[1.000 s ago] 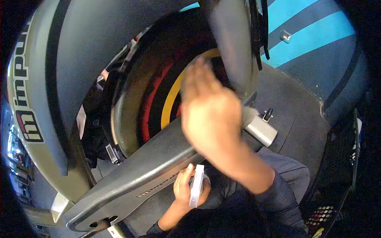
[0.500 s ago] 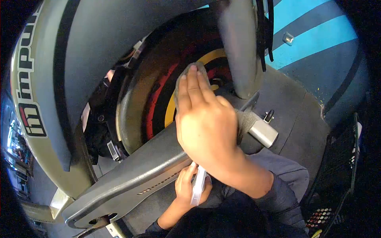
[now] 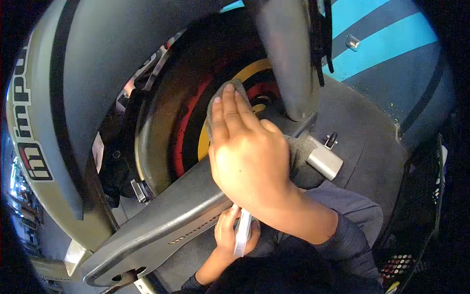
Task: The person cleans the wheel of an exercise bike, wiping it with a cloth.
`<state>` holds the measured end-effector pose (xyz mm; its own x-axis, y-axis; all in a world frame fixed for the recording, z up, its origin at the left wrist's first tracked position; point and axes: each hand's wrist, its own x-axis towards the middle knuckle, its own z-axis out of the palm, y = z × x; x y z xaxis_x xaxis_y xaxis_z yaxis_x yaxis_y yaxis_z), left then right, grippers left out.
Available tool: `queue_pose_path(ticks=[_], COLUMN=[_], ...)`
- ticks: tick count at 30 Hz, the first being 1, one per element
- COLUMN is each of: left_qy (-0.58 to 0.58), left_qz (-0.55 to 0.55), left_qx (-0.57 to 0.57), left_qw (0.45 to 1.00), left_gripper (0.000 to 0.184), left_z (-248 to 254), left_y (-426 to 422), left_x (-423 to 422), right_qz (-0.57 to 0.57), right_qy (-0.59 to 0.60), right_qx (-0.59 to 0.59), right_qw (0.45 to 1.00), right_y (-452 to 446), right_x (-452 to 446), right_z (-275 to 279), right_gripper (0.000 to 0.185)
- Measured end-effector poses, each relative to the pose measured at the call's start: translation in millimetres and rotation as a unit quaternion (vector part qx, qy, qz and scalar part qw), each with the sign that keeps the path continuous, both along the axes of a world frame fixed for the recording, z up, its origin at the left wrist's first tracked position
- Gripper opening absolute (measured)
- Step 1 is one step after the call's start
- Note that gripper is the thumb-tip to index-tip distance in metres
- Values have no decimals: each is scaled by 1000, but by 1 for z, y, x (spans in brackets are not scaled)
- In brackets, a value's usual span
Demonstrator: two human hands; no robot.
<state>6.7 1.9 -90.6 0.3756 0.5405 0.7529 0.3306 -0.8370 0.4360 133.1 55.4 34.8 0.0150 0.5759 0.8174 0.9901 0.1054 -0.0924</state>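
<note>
My right hand presses a grey cloth toward the wheel, fingers stretched together over it. More of the cloth shows beside the wrist, near a metal block. Behind the fingertips is the dark flywheel with red and yellow rings, part of an exercise bike. Below, my left hand is closed around a white translucent plastic piece, perhaps a spray bottle's trigger head. The right forearm hides its upper end. This hand sits just under the long grey bike cover.
The bike's curved frame rises at the left, and a grey post stands right of the wheel. A silver metal block juts out by my right wrist. A black mesh basket is at the right, near a blue striped wall.
My right hand and the cloth have shifted slightly left and down across the wheel. The view has turned a little. My left hand keeps its hold on the plastic piece.
</note>
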Motion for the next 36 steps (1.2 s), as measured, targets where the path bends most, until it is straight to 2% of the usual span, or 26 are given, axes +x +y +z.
queue_pose_path(ticks=[5, 6, 11, 13, 17, 19, 23, 25, 27, 33, 36], left_qy=[-16, -1, -5, 4, -21, 12, 1, -2, -1, -14, -9], left_qz=[-14, -4, 5, 6, 13, 12, 12, 7, 3, -1, 14], left_qx=[-10, -38, -7, -16, -1, -20, -5, 0, -2, 1, -20], left_qw=[1000, 999, 1000, 1000, 1000, 1000, 1000, 1000, 1000, 1000, 1000], left_gripper=[65, 74, 69, 70, 69, 73, 70, 69, 69, 66, 68], left_z=[-9, -11, -2, 1, -5, -9, -5, -1, 0, -9, -10], left_y=[-1, -2, -2, -3, -4, -4, -3, -2, -2, -3, -5], left_x=[-2, -3, 0, 0, 0, -4, 0, 1, 1, -3, -3], right_qz=[-88, -69, -26, 5, -10, 2, -17, 23, 69, 27, 6], right_qy=[19, 40, -31, 12, 31, 73, 27, 1, 41, 114, 96], right_qx=[6, -17, -3, 0, 0, 7, 0, -13, -26, 10, 8], right_qw=[996, 997, 999, 1000, 999, 997, 999, 1000, 996, 993, 995], right_y=[20, 16, -7, -6, 3, 7, 0, -12, -13, 8, 6], right_x=[31, 31, 0, 1, 14, 25, 17, 1, 0, 34, 28], right_z=[-2, 1, 0, 0, 3, 7, 3, 0, 0, 4, 3], right_gripper=[48, 46, 44, 44, 45, 45, 42, 42, 43, 47, 49])
